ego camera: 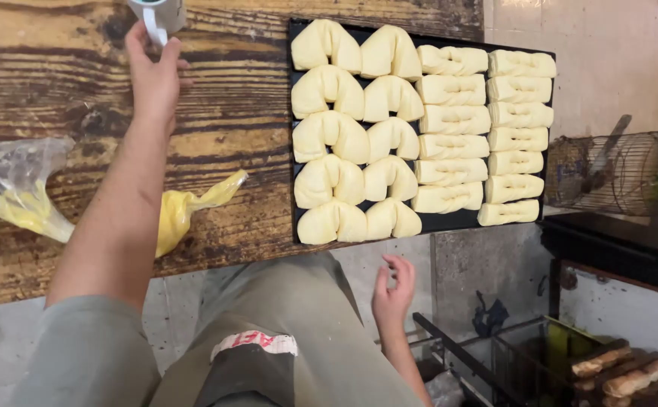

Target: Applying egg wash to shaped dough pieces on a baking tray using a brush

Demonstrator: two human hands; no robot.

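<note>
A white ceramic mug (159, 15) with a dark teal inside sits at the top left of the frame, partly cut off. The left hand (153, 75) reaches up, fingers curled round its handle. The right hand (393, 290) hangs loosely spread at lower centre (holding nothing). On the worn wooden table (231, 128), a black baking tray (449, 221) holds pale shaped dough pieces (389, 136).

White mug (160, 15), handle facing the viewer, stands on the wooden table at eleven o'clock, partly cropped by the frame's top edge.
</note>
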